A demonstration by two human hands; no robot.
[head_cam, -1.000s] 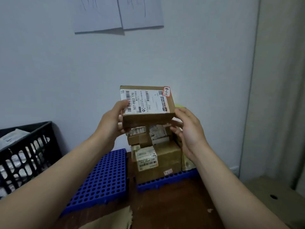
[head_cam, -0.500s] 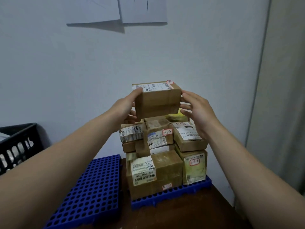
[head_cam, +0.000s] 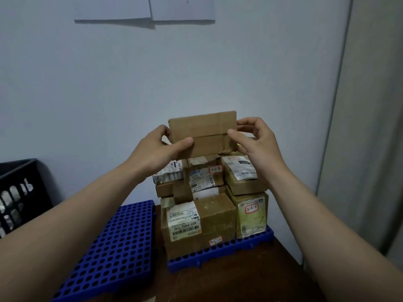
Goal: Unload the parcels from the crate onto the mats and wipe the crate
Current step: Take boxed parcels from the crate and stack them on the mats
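Observation:
A brown cardboard parcel sits at the top of a stack of parcels, its plain taped side facing me. My left hand grips its left end, thumb across the front. My right hand pinches its right end between thumb and fingers. The stack stands on the right blue perforated mat. A second blue mat lies bare to its left. The black crate is at the left edge, with pale parcels showing through its slots.
The mats lie on a dark wooden table against a pale wall. Two sheets of paper hang on the wall above. A light curtain or panel runs down the right side.
The parcel has turned so that its label faces away and its plain side faces me. It has come down onto the top of the stack. The view has moved closer and rightward.

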